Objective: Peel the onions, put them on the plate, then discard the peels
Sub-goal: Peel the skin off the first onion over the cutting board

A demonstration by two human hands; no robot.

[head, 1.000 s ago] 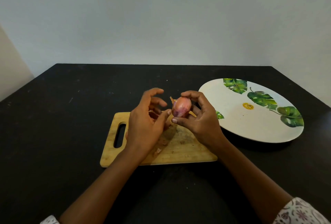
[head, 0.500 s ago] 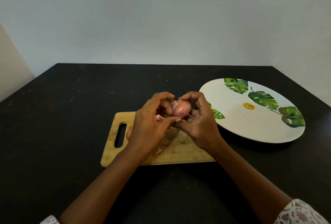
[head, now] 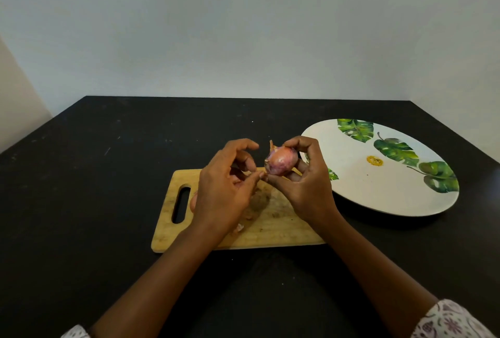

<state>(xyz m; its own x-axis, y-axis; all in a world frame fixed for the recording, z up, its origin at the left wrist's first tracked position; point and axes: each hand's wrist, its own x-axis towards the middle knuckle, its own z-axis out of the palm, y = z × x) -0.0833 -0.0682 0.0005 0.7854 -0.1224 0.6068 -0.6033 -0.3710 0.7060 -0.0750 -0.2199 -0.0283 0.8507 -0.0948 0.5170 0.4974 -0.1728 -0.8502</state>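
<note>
The onion (head: 281, 160) is above the cutting board's (head: 284, 226) far edge, gripped between the right hand's (head: 305, 186) thumb and curled fingers. At its 9 o'clock the left hand (head: 224, 189) is curled, its thumb tip by the onion's base. Whether it pinches peel I cannot tell. The plate (head: 378, 191) lies at 3 o'clock on the desk (head: 108, 202).

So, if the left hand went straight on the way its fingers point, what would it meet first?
The left hand would most likely meet the small pink-red onion gripped by the right hand above the wooden cutting board; depth is unclear.
</note>
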